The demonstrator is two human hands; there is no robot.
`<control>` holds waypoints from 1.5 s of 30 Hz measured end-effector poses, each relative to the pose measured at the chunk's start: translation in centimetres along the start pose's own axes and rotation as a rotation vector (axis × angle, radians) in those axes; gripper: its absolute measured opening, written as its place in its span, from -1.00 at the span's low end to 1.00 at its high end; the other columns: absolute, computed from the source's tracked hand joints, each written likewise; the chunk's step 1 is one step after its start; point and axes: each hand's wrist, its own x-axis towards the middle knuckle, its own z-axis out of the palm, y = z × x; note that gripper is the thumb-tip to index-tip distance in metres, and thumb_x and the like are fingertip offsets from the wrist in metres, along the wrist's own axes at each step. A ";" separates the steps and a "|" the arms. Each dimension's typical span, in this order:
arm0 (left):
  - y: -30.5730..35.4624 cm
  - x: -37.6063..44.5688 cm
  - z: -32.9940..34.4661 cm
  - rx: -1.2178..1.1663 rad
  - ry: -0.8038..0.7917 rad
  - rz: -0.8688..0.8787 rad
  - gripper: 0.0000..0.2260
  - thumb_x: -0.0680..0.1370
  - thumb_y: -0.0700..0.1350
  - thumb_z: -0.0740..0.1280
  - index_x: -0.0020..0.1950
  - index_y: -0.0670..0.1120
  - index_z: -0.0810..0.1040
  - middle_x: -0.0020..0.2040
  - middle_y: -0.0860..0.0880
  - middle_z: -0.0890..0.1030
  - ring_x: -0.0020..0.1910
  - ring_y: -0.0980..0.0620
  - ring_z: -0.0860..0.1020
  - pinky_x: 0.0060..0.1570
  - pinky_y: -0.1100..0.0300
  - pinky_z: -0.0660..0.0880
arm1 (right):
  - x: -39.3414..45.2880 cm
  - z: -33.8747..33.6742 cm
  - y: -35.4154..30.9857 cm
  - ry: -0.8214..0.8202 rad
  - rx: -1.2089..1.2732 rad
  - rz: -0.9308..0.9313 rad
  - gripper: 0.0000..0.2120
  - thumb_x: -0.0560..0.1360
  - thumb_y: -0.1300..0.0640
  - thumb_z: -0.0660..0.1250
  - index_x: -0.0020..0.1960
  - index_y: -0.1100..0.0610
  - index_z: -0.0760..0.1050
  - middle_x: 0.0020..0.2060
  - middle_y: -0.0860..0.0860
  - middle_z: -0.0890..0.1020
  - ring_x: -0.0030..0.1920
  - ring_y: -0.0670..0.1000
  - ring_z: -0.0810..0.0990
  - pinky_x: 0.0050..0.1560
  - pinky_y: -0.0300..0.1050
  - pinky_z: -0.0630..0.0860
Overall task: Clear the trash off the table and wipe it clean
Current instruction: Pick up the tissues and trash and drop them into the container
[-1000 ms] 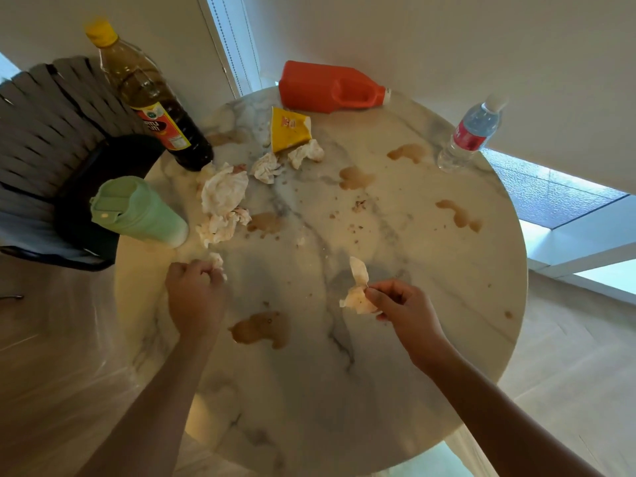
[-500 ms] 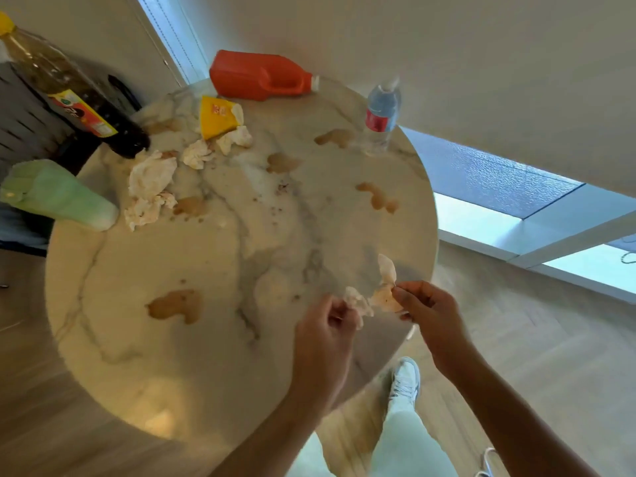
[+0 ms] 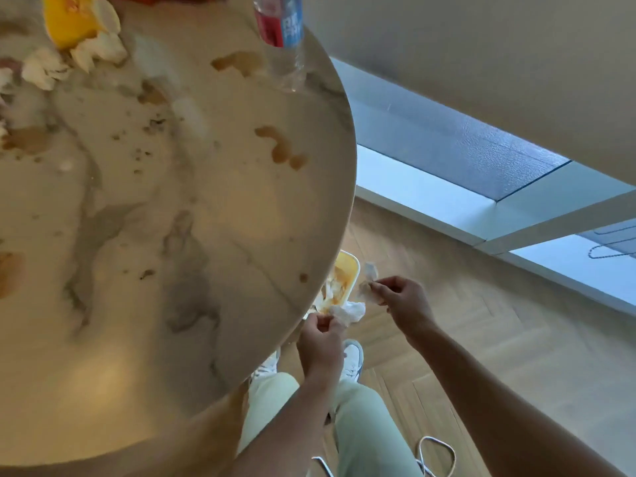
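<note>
Pinching crumpled tissues, left hand (image 3: 321, 342) and right hand (image 3: 402, 299) hover over a yellow bin (image 3: 346, 275); bottle label (image 3: 280, 20) unreadable.

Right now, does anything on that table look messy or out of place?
Yes. Brown spills blot the marble table, with dark crumbs; crumpled tissues and a yellow wrapper lie at the far side.

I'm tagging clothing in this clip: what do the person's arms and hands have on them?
Nothing: both forearms are bare with no sleeves in view, and the left hand and right hand show no gloves, rings or watch that I can make out.
</note>
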 end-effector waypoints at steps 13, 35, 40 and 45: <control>-6.9 14.8 5.7 0.031 0.045 -0.226 -0.80 0.48 0.04 0.33 -0.02 -0.06 0.54 0.07 -0.10 0.62 0.00 -0.11 0.56 0.12 0.06 0.51 | 13.4 9.0 10.0 -0.104 -0.246 0.060 -0.90 0.44 0.08 0.40 -0.10 0.07 0.66 -0.22 -0.03 0.69 -0.10 0.05 0.67 -0.03 -0.02 0.59; 8.8 -10.4 -7.8 0.374 -0.150 0.547 -0.92 0.51 -0.05 0.33 -0.17 -0.01 0.56 -0.30 0.03 0.61 -0.31 0.11 0.57 -0.26 0.20 0.47 | -11.3 -3.2 -9.9 -0.128 -0.314 -0.368 -0.83 0.51 0.09 0.39 0.09 0.05 0.62 -0.09 -0.03 0.71 -0.12 -0.10 0.66 -0.04 -0.21 0.51; 12.2 -10.6 -12.7 0.244 -0.108 0.586 -0.87 0.50 -0.06 0.32 -0.24 -0.02 0.52 -0.35 0.01 0.58 -0.39 0.15 0.51 -0.30 0.22 0.49 | -14.2 -0.6 -14.0 -0.159 -0.297 -0.458 -0.83 0.50 0.08 0.39 0.09 0.00 0.61 -0.16 -0.09 0.66 -0.21 -0.19 0.61 -0.12 -0.23 0.48; 14.1 -6.6 -19.2 0.210 -0.035 0.589 -0.78 0.38 0.12 0.26 -0.24 -0.03 0.51 -0.32 -0.08 0.59 -0.33 -0.07 0.54 -0.24 -0.04 0.53 | -15.6 5.3 -18.1 -0.158 -0.305 -0.518 -0.83 0.49 0.05 0.38 0.07 0.00 0.60 -0.20 -0.13 0.62 -0.20 -0.17 0.59 -0.18 -0.34 0.44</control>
